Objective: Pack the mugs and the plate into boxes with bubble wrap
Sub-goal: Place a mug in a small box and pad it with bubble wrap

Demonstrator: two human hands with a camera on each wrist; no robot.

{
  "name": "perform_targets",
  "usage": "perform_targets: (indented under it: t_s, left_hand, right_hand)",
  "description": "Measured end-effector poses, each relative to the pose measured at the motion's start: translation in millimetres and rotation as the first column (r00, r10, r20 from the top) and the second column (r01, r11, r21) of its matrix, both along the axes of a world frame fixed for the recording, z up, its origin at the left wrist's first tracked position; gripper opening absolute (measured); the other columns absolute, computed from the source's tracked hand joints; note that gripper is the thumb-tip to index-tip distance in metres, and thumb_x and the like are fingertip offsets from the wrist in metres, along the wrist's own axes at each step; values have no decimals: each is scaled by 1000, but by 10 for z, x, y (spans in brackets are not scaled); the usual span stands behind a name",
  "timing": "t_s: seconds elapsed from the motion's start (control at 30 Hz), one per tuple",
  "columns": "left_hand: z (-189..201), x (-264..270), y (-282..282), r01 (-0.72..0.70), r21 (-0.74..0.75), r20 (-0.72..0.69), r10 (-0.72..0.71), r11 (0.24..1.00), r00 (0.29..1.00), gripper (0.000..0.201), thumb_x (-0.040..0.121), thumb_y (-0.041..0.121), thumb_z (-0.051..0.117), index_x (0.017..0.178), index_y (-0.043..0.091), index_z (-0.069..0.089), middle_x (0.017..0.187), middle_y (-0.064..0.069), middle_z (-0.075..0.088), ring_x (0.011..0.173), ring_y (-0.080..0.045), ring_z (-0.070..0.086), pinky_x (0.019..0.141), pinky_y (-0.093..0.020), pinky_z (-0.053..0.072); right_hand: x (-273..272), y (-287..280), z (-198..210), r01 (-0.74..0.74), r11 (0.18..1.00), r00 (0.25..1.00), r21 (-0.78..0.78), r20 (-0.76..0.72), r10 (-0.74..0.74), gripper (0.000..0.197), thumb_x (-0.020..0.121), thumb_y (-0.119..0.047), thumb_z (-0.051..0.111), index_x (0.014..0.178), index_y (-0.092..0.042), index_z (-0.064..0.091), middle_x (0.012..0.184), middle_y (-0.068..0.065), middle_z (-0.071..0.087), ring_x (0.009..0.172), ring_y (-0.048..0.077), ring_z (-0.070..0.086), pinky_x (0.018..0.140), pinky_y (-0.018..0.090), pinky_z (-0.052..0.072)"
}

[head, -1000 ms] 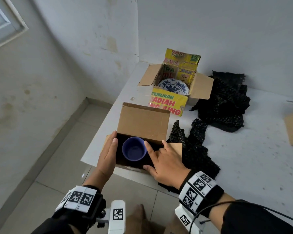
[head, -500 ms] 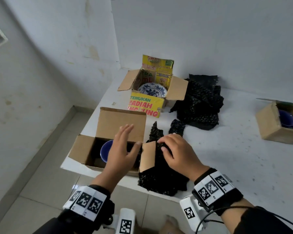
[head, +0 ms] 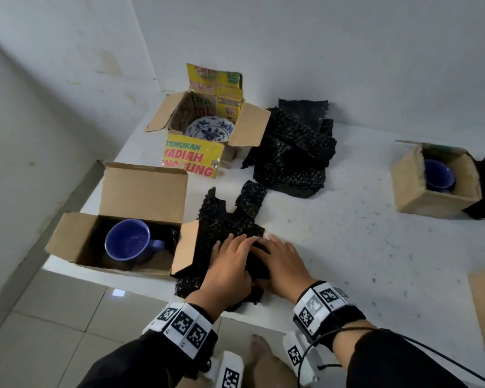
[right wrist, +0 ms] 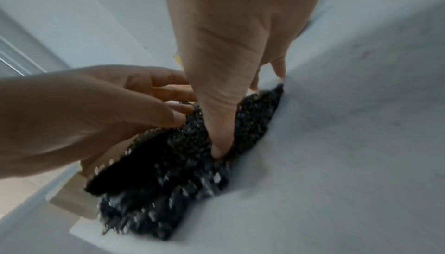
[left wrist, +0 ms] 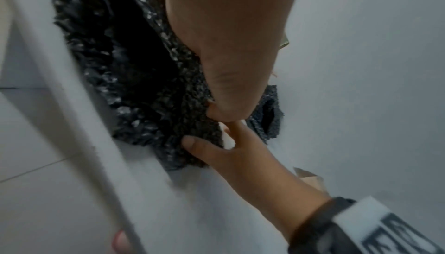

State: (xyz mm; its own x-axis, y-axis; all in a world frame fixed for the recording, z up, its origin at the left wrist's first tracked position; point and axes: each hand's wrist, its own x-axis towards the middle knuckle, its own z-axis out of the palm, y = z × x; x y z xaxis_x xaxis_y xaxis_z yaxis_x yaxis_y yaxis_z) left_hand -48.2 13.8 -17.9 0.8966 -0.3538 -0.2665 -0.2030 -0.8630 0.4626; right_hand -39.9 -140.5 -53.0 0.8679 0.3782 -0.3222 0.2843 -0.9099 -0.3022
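Entry, my two hands on the black bubble wrap sheet (head: 224,228) at the table's (head: 347,247) near edge. My left hand (head: 230,267) lies palm down, fingers curled into the wrap; my right hand (head: 280,261), touching it, pinches the same sheet, thumb dug in per the right wrist view. Left of my left hand: open box (head: 76,242) holding a blue mug (head: 128,243). Head view alone shows, beyond my hands, the plate (head: 209,130) in the printed box (head: 192,161), and far right a second boxed mug (head: 438,176).
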Motion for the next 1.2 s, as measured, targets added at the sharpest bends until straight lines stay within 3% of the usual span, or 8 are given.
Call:
perform_targets:
  t_s: [0.1, 0.3, 0.47, 0.6, 0.8, 0.97, 1.1, 1.2]
  left_hand:
    - [-138, -18, 0, 31, 85, 35, -34, 996, 999, 71, 82, 13, 49, 148, 20, 23, 154, 0, 26, 145, -19, 13, 117, -38, -1]
    - [-140, 99, -80, 33, 155, 78, -45, 987, 996, 49, 86, 37, 57, 133, 29, 49, 149, 3, 34, 143, -18, 20, 115, -41, 3]
    - [-27, 201, -133, -81, -69, 232, 95, 994, 968, 17, 83, 29, 60, 94, 21, 70, 97, 3, 69, 98, -23, 60, 87, -35, 36]
    - [257, 310, -204, -164, -216, 260, 218, 963, 940, 10, 85, 24, 63, 89, 16, 68, 78, 1, 68, 75, -23, 61, 60, -30, 42]
    - [776, 434, -48, -191, -512, 246, 356, 838, 902, 24, 76, 5, 70, 90, 25, 69, 76, 13, 66, 59, -10, 60, 61, -30, 52]
    - [986, 584, 487, -267, -558, 193, 436, 786, 879, 25, 74, 13, 65, 85, 35, 61, 77, 18, 65, 68, -9, 63, 64, -34, 54]
    - [1024, 549, 1026, -350, -527, 222, 523, 774, 823, 27, 81, 3, 66, 94, 27, 62, 83, 15, 66, 80, 2, 62, 68, -6, 44]
    - [954, 461, 1426, -427, -472, 290, 593, 771, 751, 23, 85, 14, 64, 102, 29, 65, 96, 19, 67, 91, 1, 60, 79, -18, 45]
  right_hand:
    - [-63, -78, -62, 4, 998, 996, 64, 92, -9, 57, 80, -31, 68, 134, -25, 50, 146, 5, 39, 138, 33, 28, 110, 46, 25]
    - [-44, -221, -70, 118, 948, 952, 295, 239, -192, 18, 69, -10, 70, 85, -16, 73, 101, 6, 64, 91, 31, 61, 69, 36, 52]
    - [80, -311, 122, 179, 873, 937, 454, 191, -292, 26, 77, -9, 65, 100, -20, 70, 91, 1, 62, 83, 23, 60, 65, 31, 49]
    - [188, -366, 417, 178, 791, 881, 586, 263, -393, 29, 80, -8, 66, 107, -19, 60, 79, -4, 63, 71, 17, 60, 58, 31, 49]
    - [425, -221, 905, -4, 646, 854, 763, 339, -395, 21, 72, 10, 58, 82, -8, 62, 84, 2, 60, 79, 14, 59, 71, 26, 50]
    - [587, 233, 1197, -57, 656, 852, 753, 379, -361, 21, 71, 8, 60, 78, -9, 69, 84, 0, 52, 75, 6, 51, 67, 13, 42]
    - [645, 706, 1258, -75, 712, 858, 698, 409, -311, 22, 74, 7, 63, 79, -12, 72, 81, -2, 43, 68, 4, 43, 64, 16, 41]
    - [645, 1067, 1225, -82, 760, 866, 645, 423, -266, 23, 73, 7, 63, 77, -13, 74, 76, -2, 41, 64, 12, 45, 57, 24, 44]
